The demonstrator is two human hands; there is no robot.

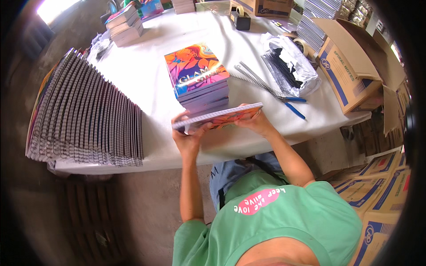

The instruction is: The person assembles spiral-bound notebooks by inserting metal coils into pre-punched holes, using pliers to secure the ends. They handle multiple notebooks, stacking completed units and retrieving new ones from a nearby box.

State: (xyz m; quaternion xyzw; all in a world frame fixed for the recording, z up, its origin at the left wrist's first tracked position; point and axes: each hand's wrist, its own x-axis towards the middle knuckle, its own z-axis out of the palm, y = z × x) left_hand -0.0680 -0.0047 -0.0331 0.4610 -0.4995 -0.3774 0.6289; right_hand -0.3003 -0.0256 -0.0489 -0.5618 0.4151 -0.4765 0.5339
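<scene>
Between my two hands is a notebook (222, 118) with a colourful cover, tipped up on its long side so a pale page edge faces upward. My left hand (188, 136) is closed round its left end, and my right hand (254, 123) grips the right end with fingers on the orange cover. Just beyond it stands a stack of notebooks (195, 66), the top one showing a bright illustrated cover. To the right lie several loose wire spirals (250, 75) and pliers with blue handles (294, 105).
A long row of spiral-bound notebooks (84, 115) fills the table's left side. An open plastic bag of dark spirals (288, 66) sits at the right, near an open carton (350, 73). A tape dispenser (240, 20) and another book stack (124, 26) stand farther back. Cartons (364, 190) are piled at lower right.
</scene>
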